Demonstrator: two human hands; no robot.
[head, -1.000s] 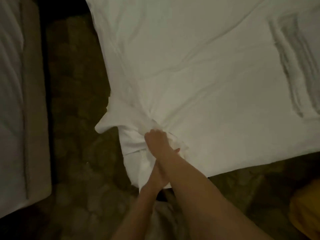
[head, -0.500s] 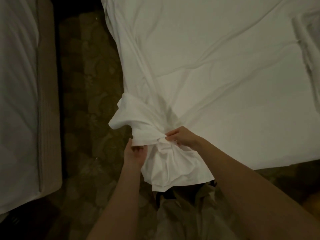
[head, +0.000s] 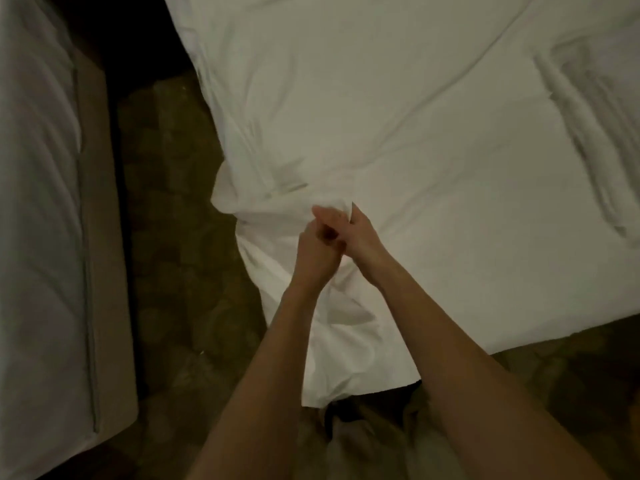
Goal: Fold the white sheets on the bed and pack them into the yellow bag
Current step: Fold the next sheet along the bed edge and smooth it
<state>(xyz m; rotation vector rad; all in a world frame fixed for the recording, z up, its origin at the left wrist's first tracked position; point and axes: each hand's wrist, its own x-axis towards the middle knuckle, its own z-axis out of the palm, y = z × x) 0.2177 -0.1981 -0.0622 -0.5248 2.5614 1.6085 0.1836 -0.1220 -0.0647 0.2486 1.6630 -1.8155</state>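
A large white sheet (head: pixel 398 116) is spread over the bed, filling the upper right of the view. Its near left corner is bunched and hangs off the bed's corner toward the floor. My left hand (head: pixel 317 247) and my right hand (head: pixel 356 233) are pressed together at that corner, both closed on a gathered bit of the sheet's edge. A folded or rumpled white piece (head: pixel 588 140) lies at the far right on the bed. The yellow bag is not in view.
A second bed (head: pixel 41 237) with white bedding and a beige base runs down the left side. Dark patterned carpet (head: pixel 173 254) forms a narrow aisle between the two beds. My legs show at the bottom, close to the bed's corner.
My hands, apart on the bunched corner half a second ago, have come together and moved up onto the bed. The hanging bunch of sheet has flattened and shifted with them.
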